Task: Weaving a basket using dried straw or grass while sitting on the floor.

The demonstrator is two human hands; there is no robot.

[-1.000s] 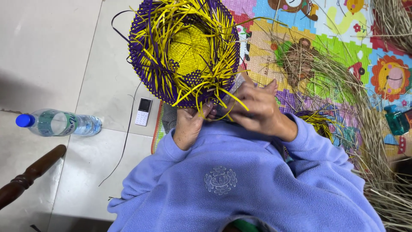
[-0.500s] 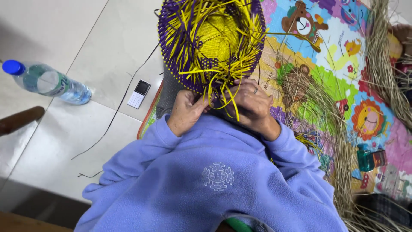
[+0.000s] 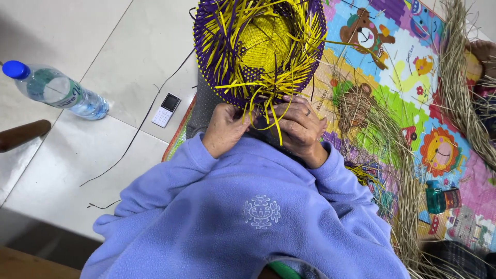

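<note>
Head view: your two hands work the near rim of a purple and yellow woven basket [image 3: 258,51].

Since a moment ago the basket sits higher and more central in view, and your hands have stayed at its near rim, so the weaving carries on at the same edge. Your left hand [image 3: 223,129] pinches the rim strands in a narrow grip; your right hand [image 3: 298,126] closes on loose yellow strips [image 3: 274,111] below the basket. Left of the basket lie a small phone [image 3: 166,109] and a water bottle [image 3: 57,90] on the tiled floor [image 3: 93,41]. Right of it, dry straw [image 3: 398,155] spreads over the colourful play mat [image 3: 444,150], crowding that side.
</note>
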